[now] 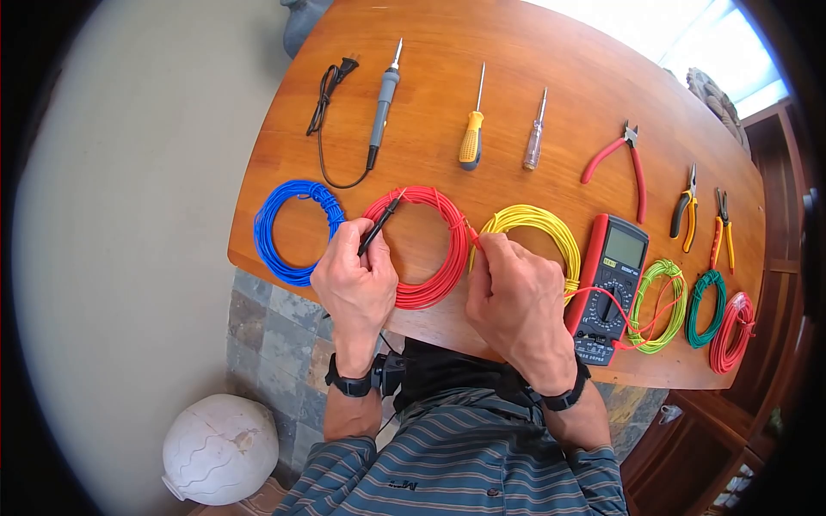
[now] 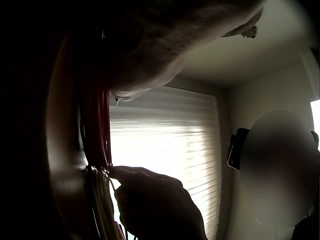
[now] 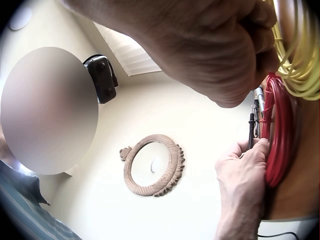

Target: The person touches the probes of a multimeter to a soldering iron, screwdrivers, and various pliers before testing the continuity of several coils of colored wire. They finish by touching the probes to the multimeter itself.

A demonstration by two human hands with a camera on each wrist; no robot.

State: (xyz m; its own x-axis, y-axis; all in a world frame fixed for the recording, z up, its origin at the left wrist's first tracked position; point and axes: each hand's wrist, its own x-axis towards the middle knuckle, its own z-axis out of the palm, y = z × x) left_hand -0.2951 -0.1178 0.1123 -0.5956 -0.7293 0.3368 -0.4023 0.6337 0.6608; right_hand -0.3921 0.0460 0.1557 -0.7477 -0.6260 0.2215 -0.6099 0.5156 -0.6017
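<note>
We are pinching the black probe [image 1: 379, 227] in our left hand's [image 1: 354, 277] fingers, its long axis slanting toward the red coil's [image 1: 454, 251] top rim, and the red probe [image 1: 474, 238] in our right hand's [image 1: 520, 291], beside that coil's right rim.

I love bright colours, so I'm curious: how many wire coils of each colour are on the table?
Blue coil: 1
Red coils: 2
Yellow coil: 1
Yellow-green coil: 1
Dark green coil: 1
Total: 6
</note>
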